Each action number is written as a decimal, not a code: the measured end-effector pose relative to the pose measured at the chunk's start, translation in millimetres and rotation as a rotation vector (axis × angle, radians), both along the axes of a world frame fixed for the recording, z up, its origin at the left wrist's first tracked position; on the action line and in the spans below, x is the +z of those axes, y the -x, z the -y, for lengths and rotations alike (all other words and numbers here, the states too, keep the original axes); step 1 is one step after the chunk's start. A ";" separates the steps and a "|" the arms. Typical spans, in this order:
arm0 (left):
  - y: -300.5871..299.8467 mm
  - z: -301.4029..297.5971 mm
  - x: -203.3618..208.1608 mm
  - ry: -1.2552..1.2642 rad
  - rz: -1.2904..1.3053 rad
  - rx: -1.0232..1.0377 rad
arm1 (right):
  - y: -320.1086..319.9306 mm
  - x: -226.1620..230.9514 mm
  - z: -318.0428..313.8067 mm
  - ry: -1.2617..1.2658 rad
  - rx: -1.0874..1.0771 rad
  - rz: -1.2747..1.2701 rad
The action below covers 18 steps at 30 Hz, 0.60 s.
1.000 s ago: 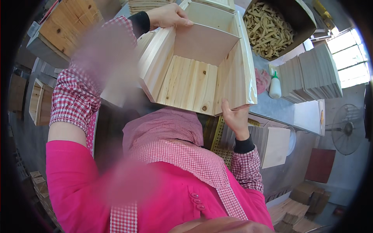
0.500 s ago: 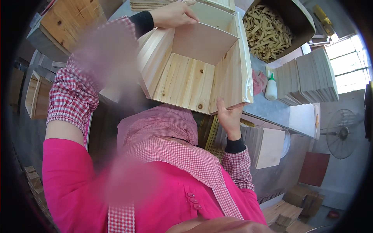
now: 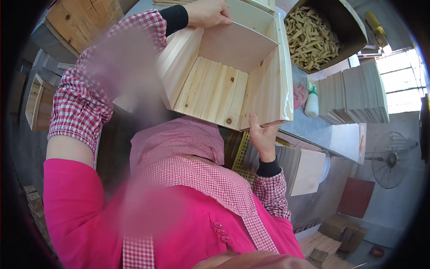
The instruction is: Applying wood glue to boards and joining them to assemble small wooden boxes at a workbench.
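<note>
A pale wooden box [image 3: 215, 94], tilted with its open side facing me, has knotty plank sides and a thin smooth divider panel [image 3: 239, 47] across its inside. At the panel's top edge, my left hand [image 3: 208, 12] has its fingers closed, pinching that edge. My right hand [image 3: 263, 138] grips the box's near right corner from below, thumb up against the side wall. Along the right wall's outer edge runs a shiny wet-looking strip [image 3: 285, 89]. The far compartment behind the panel is only partly visible.
On the grey bench [image 3: 298, 126] to the right are a white squeeze bottle [image 3: 311, 104] with a green tip, a pink cloth [image 3: 299, 95] and a stack of thin boards [image 3: 358, 94]. Beyond stands a carton [image 3: 347, 33] of wood strips. A fan [image 3: 390, 159] is farther right.
My left hand has shifted slightly right along the panel's top edge, its fingers now more curled. My right hand keeps its hold on the box corner.
</note>
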<state>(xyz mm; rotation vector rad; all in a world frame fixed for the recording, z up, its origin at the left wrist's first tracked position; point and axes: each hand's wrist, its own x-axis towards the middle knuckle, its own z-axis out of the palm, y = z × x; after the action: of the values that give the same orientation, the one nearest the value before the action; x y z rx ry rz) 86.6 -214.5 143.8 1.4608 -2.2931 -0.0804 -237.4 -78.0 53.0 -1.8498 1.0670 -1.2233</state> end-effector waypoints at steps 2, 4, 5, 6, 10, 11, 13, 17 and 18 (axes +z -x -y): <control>1.9 -1.2 2.4 0.002 -0.006 0.019 | 0.9 -1.6 0.3 0.001 0.007 0.002; 3.8 -1.6 6.3 -0.039 -0.002 0.044 | 2.0 -3.2 0.9 0.007 0.021 0.010; 6.3 -3.7 10.1 -0.079 0.005 0.064 | 1.9 -3.7 0.7 0.006 0.021 0.010; 7.9 -5.5 11.9 -0.118 0.011 0.084 | 1.4 -3.9 0.2 0.003 0.013 0.017; 10.6 -11.0 11.3 -0.112 -0.104 0.086 | -0.6 -5.8 -0.1 -0.002 0.000 0.038; 9.7 -11.1 11.8 -0.112 -0.107 0.084 | -1.3 -5.7 0.2 -0.002 0.004 0.045; 4.3 -8.7 13.7 -0.161 -0.028 0.072 | -1.2 -3.6 -0.8 0.001 0.006 0.050; 14.5 -36.3 21.1 0.207 -0.376 0.107 | 15.9 7.2 2.9 -0.164 0.127 -0.081; 16.2 -38.8 15.7 0.392 -0.568 0.108 | 32.3 12.8 10.0 -0.249 0.272 -0.190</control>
<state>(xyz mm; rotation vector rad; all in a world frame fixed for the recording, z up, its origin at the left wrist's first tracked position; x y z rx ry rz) 70.5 -175.7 159.4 1.1683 -1.6584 -0.0093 -269.7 -88.0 65.8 -1.8676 0.9788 -0.7356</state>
